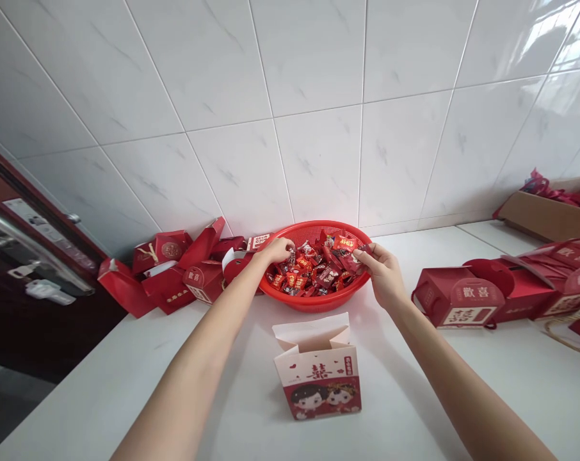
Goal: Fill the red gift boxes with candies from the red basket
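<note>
A red plastic basket [314, 305] full of wrapped candies [314, 269] stands near the tiled wall. Over its left side my left hand [276, 250] has its fingers pinched together on a small dark-wrapped candy [291, 258]. At the right rim my right hand [383, 272] grips a dark red candy packet [358, 261] between thumb and fingers. In front of the basket, between my forearms, a white and red paper gift box [319, 390] with two cartoon faces stands upright with its top flaps open. What lies inside the box is hidden.
Several red gift boxes [169, 272] are heaped left of the basket. More closed red boxes [458, 298] line the right side of the white table [175, 358]. A cardboard box [544, 214] with red ribbon-like material sits at the back right. A dark door [25, 307] with keys is at the left.
</note>
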{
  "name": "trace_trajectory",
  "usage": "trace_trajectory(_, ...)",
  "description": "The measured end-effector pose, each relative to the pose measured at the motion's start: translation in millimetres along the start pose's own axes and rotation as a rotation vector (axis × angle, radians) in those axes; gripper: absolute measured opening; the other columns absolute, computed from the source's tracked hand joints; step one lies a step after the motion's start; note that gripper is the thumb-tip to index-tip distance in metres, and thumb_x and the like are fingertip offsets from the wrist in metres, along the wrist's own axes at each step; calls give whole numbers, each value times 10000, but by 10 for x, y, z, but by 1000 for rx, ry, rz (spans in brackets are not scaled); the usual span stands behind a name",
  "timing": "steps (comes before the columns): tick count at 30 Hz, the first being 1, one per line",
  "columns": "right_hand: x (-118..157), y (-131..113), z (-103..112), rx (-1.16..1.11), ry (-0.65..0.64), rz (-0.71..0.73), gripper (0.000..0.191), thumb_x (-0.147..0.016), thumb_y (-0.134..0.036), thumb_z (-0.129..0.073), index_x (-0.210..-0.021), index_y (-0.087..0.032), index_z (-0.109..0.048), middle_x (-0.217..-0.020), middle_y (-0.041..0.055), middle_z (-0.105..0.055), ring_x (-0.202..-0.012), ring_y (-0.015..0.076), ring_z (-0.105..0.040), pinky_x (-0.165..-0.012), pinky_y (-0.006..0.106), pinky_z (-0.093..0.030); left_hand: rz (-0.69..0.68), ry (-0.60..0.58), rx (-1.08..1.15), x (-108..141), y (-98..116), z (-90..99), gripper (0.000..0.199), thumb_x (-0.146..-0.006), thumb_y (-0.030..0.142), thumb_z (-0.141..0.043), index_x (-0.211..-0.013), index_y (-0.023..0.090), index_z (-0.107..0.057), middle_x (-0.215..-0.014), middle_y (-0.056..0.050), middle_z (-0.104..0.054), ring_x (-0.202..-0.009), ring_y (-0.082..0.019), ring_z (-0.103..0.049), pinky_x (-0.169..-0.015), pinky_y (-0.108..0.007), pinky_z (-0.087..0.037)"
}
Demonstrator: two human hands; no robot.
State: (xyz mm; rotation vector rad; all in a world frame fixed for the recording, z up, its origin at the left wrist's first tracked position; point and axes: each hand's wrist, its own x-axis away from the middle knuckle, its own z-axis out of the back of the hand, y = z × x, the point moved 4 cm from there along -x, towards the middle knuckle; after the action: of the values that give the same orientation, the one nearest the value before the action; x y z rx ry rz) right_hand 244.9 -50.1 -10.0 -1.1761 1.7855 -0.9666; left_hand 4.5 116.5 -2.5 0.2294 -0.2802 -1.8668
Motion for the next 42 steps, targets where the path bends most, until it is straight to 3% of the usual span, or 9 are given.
trace_trajectory(3, -5, 5, 3, -15, -4, 0, 372, -586, -440, -910, -647, -208, -625, -601, -29, -631, -568, 135, -554, -576, 279, -453, 11, -82, -34, -57, -13, -125, 224, -833, 156, -762, -1048, 217, -761, -1188, -65, -753, -1088, -251, -710, -948, -344, -563)
trace_trajectory(6, -14, 11, 8, -13, -8, 13, 379, -587, -445, -918, -648, -211, -626, -610, -31, -627, -572, 137, -558, -572, 281, -457, 19, -97, -33, -75, -37, -179, 212, -967, 329, -690, -1121, 183, -697, -1173, -79, -707, -1041, -218, -692, -908, -406, -584)
trace_trajectory(11, -27, 29, 21, -13, -8, 4, 379, -597, -438, -918, -648, -211, -618, -614, -33, -626, -586, 138, -561, -587, 281, -453, -22, 37, 116, -41, -21, -106, 171, -870, 263, -724, -742, 180, -647, -839, -53, -718, -905, -246, -705, -809, -337, -545)
trace_trajectory(14, -30, 31, 30, -25, -1, 1, 377, -589, -422, -926, -638, -209, -619, -608, -36, -626, -579, 129, -546, -580, 274, -441, -85, 101, 279, 2, 35, -60, 208, -905, 332, -630, -753, 191, -613, -796, -24, -708, -839, -220, -710, -736, -296, -529)
trace_trajectory(18, -55, 43, 54, -107, 16, -17, 361, -568, -375, -947, -621, -202, -635, -602, -38, -623, -562, 114, -537, -550, 258, -446, -135, 118, 445, 67, 81, -31, 272, -829, 432, -697, -769, 188, -592, -742, -7, -698, -720, -190, -690, -661, -277, -515)
trace_trajectory(24, -196, 50, 182, -257, 52, -71, 360, -534, -312, -944, -632, -228, -607, -611, -39, -612, -536, 111, -530, -495, 255, -492, -156, 93, 467, 140, 175, -45, 289, -810, 345, -697, -1043, 187, -630, -893, -22, -737, -831, -195, -700, -737, -287, -545)
trace_trajectory(28, -259, 50, 252, -324, 60, -124, 384, -523, -262, -943, -615, -240, -571, -569, -57, -569, -494, 98, -483, -458, 248, -497, -176, 13, 370, 160, 299, -92, 253, -806, 293, -655, -1037, 191, -657, -956, -31, -742, -899, -217, -704, -759, -282, -544)
trace_trajectory(34, -263, 75, 280, -386, 47, -191, 386, -540, -245, -952, -638, -238, -578, -607, -58, -597, -511, 91, -480, -486, 249, -524, -226, -42, 226, 194, 499, -86, 533, -854, 286, -613, -1382, 222, -576, -1381, -100, -668, -1199, -266, -652, -963, -324, -514)
trace_trajectory(42, -286, 114, 292, -393, -4, -203, 317, -582, -209, -905, -656, -235, -598, -584, -60, -546, -486, 86, -456, -415, 228, -493, -234, -172, 35, 119, 707, -195, 394, -762, 125, -616, -1054, 332, -782, -1246, 15, -767, -1182, -277, -680, -1028, -331, -487)
